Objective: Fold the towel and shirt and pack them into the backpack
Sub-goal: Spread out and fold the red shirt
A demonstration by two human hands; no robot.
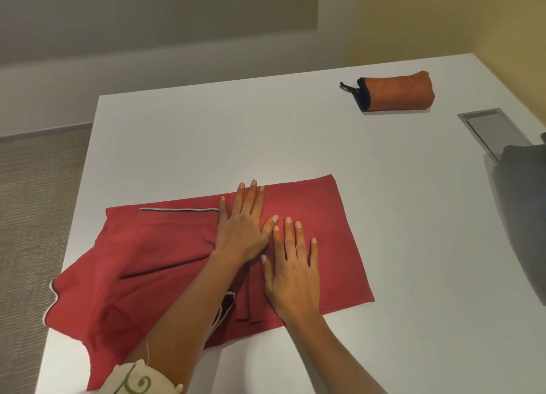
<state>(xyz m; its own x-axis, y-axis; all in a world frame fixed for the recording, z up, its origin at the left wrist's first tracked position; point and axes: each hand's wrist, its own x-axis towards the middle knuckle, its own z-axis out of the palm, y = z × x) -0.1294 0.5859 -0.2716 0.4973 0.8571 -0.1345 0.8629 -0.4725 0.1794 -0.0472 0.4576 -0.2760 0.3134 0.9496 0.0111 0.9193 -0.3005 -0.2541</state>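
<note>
A red shirt (pixel 153 252) lies partly folded across the white table (pixel 266 133), its left part hanging over the table's left edge. A sleeve with a striped cuff is folded onto its top. My left hand (pixel 242 228) presses flat on the shirt's middle with straight fingers. My right hand (pixel 292 269) lies flat beside it, just to the right, also pressing the cloth. An orange towel (pixel 399 91), folded into a thick bundle with a black edge and loop, rests at the table's far right. A dark grey backpack (pixel 523 198) shows at the right edge, mostly cut off.
A grey metal cable hatch (pixel 493 130) is set into the table near the backpack. Carpet floor (pixel 35 204) lies beyond the table's left edge. A pale wall stands behind the table.
</note>
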